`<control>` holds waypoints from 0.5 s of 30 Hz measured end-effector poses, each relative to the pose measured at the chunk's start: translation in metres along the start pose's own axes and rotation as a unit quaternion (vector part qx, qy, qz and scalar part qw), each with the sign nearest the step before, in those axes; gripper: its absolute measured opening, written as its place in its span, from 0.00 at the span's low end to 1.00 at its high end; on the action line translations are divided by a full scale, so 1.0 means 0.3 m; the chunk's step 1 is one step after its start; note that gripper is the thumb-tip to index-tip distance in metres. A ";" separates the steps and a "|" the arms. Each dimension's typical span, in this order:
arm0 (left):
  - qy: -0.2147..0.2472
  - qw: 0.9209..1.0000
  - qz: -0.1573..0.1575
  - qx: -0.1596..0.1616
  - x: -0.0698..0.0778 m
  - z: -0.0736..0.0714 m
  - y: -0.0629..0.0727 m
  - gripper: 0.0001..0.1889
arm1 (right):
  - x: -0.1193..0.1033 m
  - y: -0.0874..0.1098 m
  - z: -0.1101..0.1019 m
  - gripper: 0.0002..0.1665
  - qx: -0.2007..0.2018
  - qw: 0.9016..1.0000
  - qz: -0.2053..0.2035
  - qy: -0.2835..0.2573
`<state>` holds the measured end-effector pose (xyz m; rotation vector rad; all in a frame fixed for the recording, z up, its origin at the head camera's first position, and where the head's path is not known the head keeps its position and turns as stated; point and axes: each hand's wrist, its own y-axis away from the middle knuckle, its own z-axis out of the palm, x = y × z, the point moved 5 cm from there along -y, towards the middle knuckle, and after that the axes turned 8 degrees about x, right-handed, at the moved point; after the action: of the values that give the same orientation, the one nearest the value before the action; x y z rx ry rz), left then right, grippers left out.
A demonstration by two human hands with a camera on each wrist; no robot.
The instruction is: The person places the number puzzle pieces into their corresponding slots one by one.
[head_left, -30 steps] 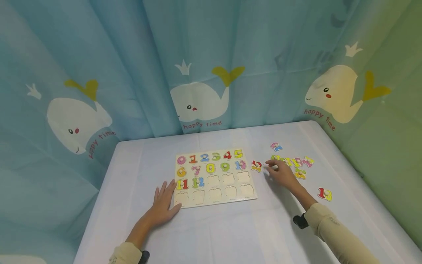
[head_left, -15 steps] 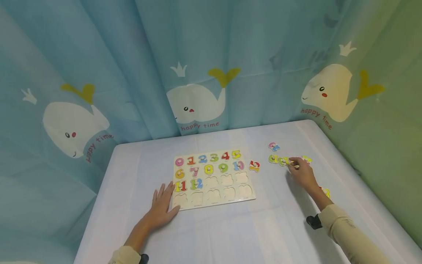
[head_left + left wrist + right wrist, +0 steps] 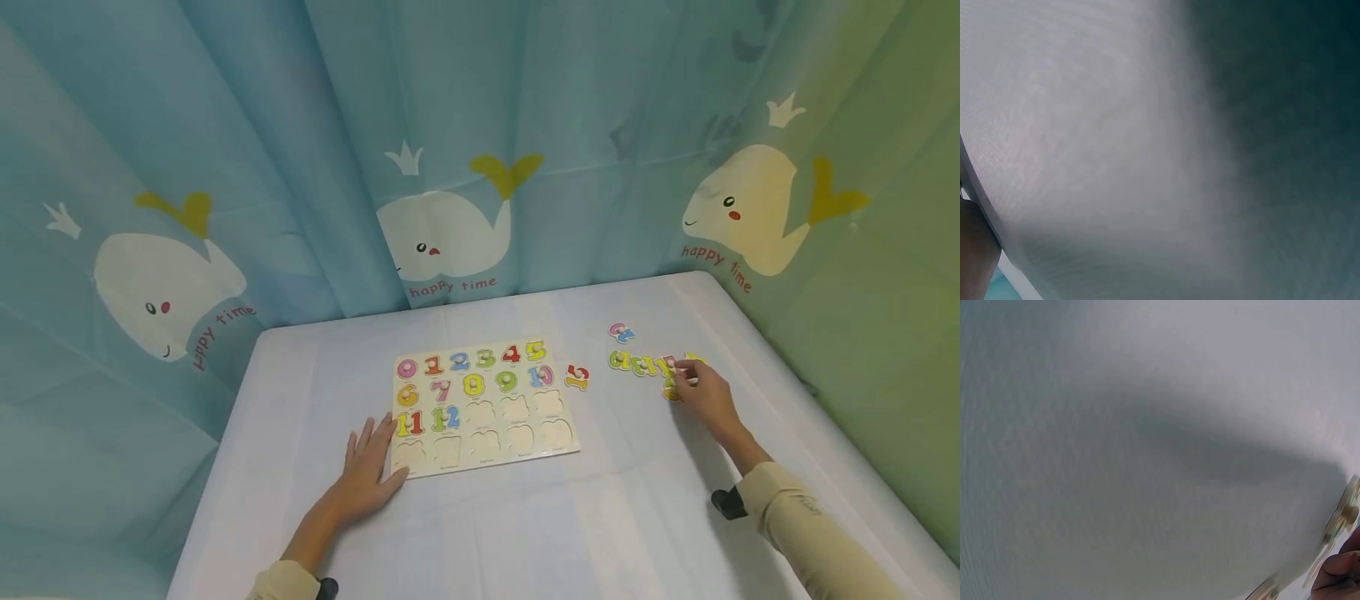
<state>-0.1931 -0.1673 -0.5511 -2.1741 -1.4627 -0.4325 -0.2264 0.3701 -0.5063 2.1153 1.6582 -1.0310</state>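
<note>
In the head view, my left hand lies flat with fingers spread, its fingertips and thumb at the left edge of a wooden number puzzle board. The board's upper rows hold colourful knobbed number pieces, 0 through 12; several recesses below are bare. My right hand is over the loose pieces at the right, fingers bent, fingertips right at a pink number piece. Whether they pinch its knob I cannot tell. The right wrist view shows bent fingers beside piece edges. The left wrist view is mostly blurred cloth.
A red and orange 15 piece lies just right of the board. Green and yellow pieces form a row farther right, with a pink and blue piece behind. A whale-print curtain hangs along the white table's back edge.
My right hand has moved right, from beside the 15 piece along the row of loose pieces to the pink one. The left hand keeps its place at the board. The view has shifted slightly.
</note>
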 end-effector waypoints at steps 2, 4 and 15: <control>0.001 1.000 0.000 0.001 0.000 0.000 0.000 0.40 | 0.004 0.001 -0.005 0.22 -0.001 1.000 0.004 0.001; 0.003 1.000 -0.001 0.001 0.002 -0.001 0.001 0.40 | 0.006 0.000 -0.010 0.22 0.001 1.000 0.004 0.002; -0.003 1.000 -0.004 -0.001 0.009 -0.003 0.002 0.40 | -0.042 -0.045 0.045 0.17 0.008 0.998 -0.051 0.021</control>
<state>-0.1917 -0.1660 -0.5492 -2.1731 -1.4736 -0.4304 -0.2450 0.3569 -0.5047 2.0951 1.8006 -1.0399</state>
